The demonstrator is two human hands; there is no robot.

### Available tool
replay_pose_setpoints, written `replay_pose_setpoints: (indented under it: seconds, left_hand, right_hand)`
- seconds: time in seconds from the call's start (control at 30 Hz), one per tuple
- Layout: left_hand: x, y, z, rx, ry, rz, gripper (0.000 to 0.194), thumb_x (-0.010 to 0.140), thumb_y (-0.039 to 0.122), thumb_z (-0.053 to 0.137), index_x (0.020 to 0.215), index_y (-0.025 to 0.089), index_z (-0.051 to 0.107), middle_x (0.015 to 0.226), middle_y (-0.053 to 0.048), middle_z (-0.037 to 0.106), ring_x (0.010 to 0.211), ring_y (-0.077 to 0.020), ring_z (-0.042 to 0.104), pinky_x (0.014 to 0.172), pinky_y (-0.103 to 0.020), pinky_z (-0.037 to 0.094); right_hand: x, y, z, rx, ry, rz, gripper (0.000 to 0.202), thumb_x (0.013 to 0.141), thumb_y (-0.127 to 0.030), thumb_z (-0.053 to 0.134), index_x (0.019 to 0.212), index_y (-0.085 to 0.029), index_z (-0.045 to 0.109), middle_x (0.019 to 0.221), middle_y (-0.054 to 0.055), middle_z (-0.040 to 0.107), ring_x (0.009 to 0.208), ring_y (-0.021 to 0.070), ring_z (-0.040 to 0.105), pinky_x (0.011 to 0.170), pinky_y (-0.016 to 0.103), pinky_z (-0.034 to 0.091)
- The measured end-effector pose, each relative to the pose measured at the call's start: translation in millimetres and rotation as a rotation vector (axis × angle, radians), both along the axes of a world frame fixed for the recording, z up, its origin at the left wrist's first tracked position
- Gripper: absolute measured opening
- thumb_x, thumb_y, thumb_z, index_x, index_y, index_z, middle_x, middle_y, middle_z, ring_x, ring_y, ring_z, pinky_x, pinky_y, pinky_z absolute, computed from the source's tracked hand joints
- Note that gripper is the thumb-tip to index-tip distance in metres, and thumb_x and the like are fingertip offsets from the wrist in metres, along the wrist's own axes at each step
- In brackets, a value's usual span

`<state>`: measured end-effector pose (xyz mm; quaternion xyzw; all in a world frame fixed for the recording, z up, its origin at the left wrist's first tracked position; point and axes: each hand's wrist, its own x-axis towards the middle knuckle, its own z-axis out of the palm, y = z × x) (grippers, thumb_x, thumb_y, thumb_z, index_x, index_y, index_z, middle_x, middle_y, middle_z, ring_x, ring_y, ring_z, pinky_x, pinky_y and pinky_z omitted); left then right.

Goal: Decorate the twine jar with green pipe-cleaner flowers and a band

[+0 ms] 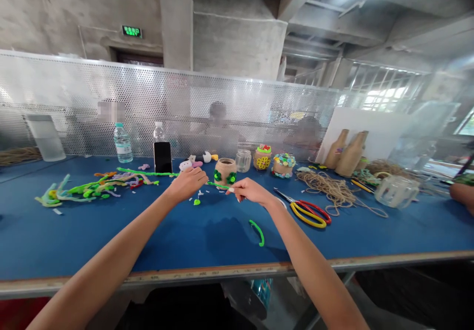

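A long green pipe cleaner [148, 173] runs level above the blue table, and my left hand [189, 182] is closed on its middle. Its right end is pinched between the fingertips of my right hand [247, 191]. Just behind the hands stands a twine-wrapped jar [225, 168] with green decorations on its side. A short curved green piece [258, 233] lies on the table in front of my right hand. Scissors with red and yellow handles [309, 213] rest to the right, blades towards my right hand.
Colourful pipe cleaners [96, 187] lie left. A phone [163, 157], water bottle [123, 143] and decorated jars [262, 158] stand behind. Loose twine [329, 187], wrapped bottles [351, 153] and a glass mug [397, 192] are right. Another person's hand [461, 193] shows at the right edge.
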<state>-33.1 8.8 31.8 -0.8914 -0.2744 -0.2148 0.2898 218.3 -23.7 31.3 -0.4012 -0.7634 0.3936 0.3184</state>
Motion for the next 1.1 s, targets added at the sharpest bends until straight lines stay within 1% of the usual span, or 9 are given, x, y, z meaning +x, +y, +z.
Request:
replay_pose_setpoints:
  seconds: [0.07, 0.17, 0.27, 0.37, 0.5, 0.67, 0.77, 0.93, 1.1]
  left_hand:
    - [1, 4, -3.9, -0.043, -0.012, 0.021, 0.018, 0.089, 0.012, 0.041, 0.087, 0.013, 0.059, 0.085, -0.008, 0.059, 0.087, -0.0216, 0.052, 0.077, -0.033, 0.038]
    - [5, 3, -12.6, -0.107, -0.068, 0.058, 0.018, 0.088, 0.013, 0.042, 0.091, 0.011, 0.059, 0.088, -0.011, 0.060, 0.091, -0.0244, 0.053, 0.079, -0.037, 0.039]
    - [21, -6, -25.7, -0.165, -0.153, 0.064, 0.031, 0.087, 0.022, 0.049, 0.116, 0.009, 0.050, 0.108, -0.017, 0.057, 0.103, -0.0286, 0.051, 0.086, -0.043, 0.038]
    - [45, -18, -40.1, -0.247, -0.199, 0.010, 0.051, 0.084, 0.032, 0.056, 0.129, 0.013, 0.039, 0.118, -0.016, 0.055, 0.108, -0.0269, 0.051, 0.089, -0.041, 0.041]
    - [64, -28, -49.3, -0.327, -0.217, -0.045, 0.035, 0.089, 0.020, 0.045, 0.123, 0.018, 0.047, 0.116, -0.009, 0.058, 0.104, -0.0190, 0.056, 0.084, -0.029, 0.047]
    - [54, -29, -46.0, -0.352, -0.168, -0.025, 0.032, 0.089, 0.014, 0.037, 0.113, 0.020, 0.058, 0.092, -0.007, 0.064, 0.086, -0.0197, 0.061, 0.072, -0.027, 0.048]
    - [47, -28, -45.2, -0.352, -0.156, 0.005, 0.042, 0.086, 0.010, 0.036, 0.124, 0.020, 0.050, 0.093, -0.009, 0.062, 0.080, -0.0213, 0.061, 0.069, -0.029, 0.048]
    - [46, -32, -45.6, -0.383, -0.121, 0.007, 0.060, 0.075, 0.001, 0.038, 0.131, 0.022, 0.041, 0.100, -0.008, 0.061, 0.083, -0.0206, 0.061, 0.068, -0.028, 0.047]
    - [52, -38, -45.5, -0.374, -0.103, -0.022, 0.047, 0.083, 0.010, 0.039, 0.128, 0.022, 0.044, 0.099, -0.008, 0.061, 0.086, -0.0217, 0.059, 0.071, -0.030, 0.046]
  right_hand:
    - [0, 4, -3.4, 0.001, 0.008, -0.010, 0.027, 0.078, -0.034, 0.058, 0.067, -0.012, 0.068, 0.049, 0.001, 0.060, 0.048, 0.0115, 0.050, 0.051, 0.023, 0.034]
    - [-1, 10, -10.3, -0.010, 0.028, -0.011, 0.028, 0.080, -0.029, 0.055, 0.099, -0.012, 0.065, 0.055, 0.001, 0.065, 0.051, 0.0133, 0.056, 0.051, 0.023, 0.037]
    - [-7, 13, -20.5, -0.016, 0.046, -0.007, 0.036, 0.082, -0.024, 0.053, 0.115, -0.011, 0.053, 0.055, 0.000, 0.064, 0.050, 0.0132, 0.057, 0.050, 0.023, 0.038]
    - [-17, 14, -29.4, -0.014, 0.054, -0.011, 0.030, 0.082, -0.022, 0.053, 0.111, -0.013, 0.049, 0.055, -0.003, 0.061, 0.048, 0.0124, 0.056, 0.049, 0.022, 0.038]
    - [-22, 10, -27.1, -0.028, -0.007, 0.000, 0.028, 0.085, -0.026, 0.051, 0.111, -0.015, 0.046, 0.059, -0.003, 0.060, 0.052, 0.0121, 0.059, 0.048, 0.021, 0.039]
    - [6, 4, -7.6, -0.126, -0.359, 0.072, 0.021, 0.076, -0.029, 0.067, 0.089, -0.014, 0.057, 0.056, -0.004, 0.060, 0.047, 0.0093, 0.055, 0.043, 0.018, 0.039]
    - [29, 2, -1.8, -0.232, -0.649, 0.089, 0.020, 0.075, -0.026, 0.070, 0.069, -0.012, 0.058, 0.052, -0.006, 0.054, 0.041, 0.0054, 0.047, 0.040, 0.017, 0.039]
    - [35, 1, -7.6, -0.360, -0.865, 0.102, 0.016, 0.088, -0.027, 0.056, 0.089, -0.011, 0.059, 0.079, 0.000, 0.061, 0.062, 0.0093, 0.058, 0.055, 0.023, 0.050]
    - [25, 8, -8.8, -0.347, -0.833, 0.154, 0.018, 0.088, -0.027, 0.056, 0.098, -0.012, 0.059, 0.093, 0.003, 0.061, 0.075, 0.0138, 0.060, 0.064, 0.029, 0.052]
